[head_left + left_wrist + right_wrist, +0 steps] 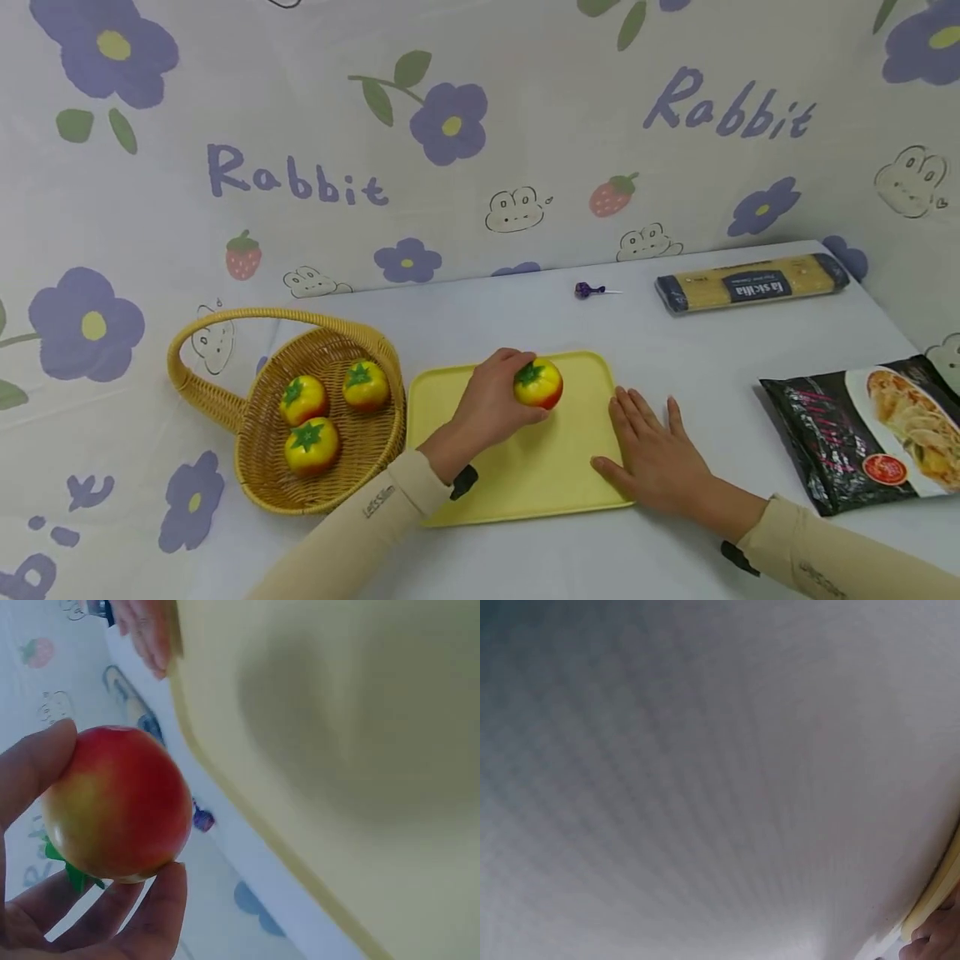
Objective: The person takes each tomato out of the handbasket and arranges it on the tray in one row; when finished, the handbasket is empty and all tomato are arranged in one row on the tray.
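Observation:
Above the pale yellow tray (558, 467), my left hand (491, 400) holds a red-and-yellow tomato (538, 385) with a green leafy top. In the left wrist view, thumb and fingers grip that tomato (124, 802) from opposite sides, and it hangs clear of the tray surface (360, 787). My right hand (660, 458) lies with straight fingers at the tray's right edge, the thumb over the rim. Left of the tray, a wicker basket (251, 454) contains three similar tomatoes. The right wrist view shows mostly blurred white cloth and a sliver of the tray rim (937, 889).
A wrapped lollipop (588, 290) lies behind the tray. Farther right is a pack of spaghetti (753, 285). A black food packet (855, 437) rests at the right of the white table. The basket's tall handle (262, 313) arches up at its back left.

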### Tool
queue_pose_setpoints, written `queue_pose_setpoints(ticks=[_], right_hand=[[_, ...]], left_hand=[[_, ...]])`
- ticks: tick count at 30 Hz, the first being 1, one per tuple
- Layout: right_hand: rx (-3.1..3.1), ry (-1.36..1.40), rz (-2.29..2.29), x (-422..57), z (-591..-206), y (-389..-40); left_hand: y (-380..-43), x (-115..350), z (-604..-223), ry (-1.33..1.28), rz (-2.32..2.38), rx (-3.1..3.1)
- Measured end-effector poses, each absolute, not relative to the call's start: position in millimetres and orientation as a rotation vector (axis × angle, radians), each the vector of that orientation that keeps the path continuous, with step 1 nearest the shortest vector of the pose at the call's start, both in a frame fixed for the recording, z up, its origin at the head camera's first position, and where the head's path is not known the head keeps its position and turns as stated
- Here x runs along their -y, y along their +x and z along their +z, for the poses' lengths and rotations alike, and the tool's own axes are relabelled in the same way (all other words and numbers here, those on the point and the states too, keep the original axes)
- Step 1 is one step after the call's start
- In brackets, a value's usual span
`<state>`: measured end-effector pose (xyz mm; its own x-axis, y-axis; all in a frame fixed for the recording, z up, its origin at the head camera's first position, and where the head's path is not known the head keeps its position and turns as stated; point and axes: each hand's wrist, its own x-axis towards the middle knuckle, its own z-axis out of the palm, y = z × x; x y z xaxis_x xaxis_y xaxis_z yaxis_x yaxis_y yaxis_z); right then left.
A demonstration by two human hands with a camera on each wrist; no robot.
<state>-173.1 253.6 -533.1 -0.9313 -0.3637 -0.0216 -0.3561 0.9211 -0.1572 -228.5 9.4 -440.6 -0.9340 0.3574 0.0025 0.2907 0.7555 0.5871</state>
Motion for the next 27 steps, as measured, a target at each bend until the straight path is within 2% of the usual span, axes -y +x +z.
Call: queue_pose_setpoints(ticks=[10,27], right_hand=[[-3.038,-0.57,-0.222,-254.4,-532.0,-171.8],[-3.045,-0.556,-0.208,-257.2,-531.2,-171.2]], left_hand=[[-263.2,-54.9,-460.4,0.461,0.855,-2.859],[-270.6,-77.7,-478.6,0.507,0.781,-2.866]])
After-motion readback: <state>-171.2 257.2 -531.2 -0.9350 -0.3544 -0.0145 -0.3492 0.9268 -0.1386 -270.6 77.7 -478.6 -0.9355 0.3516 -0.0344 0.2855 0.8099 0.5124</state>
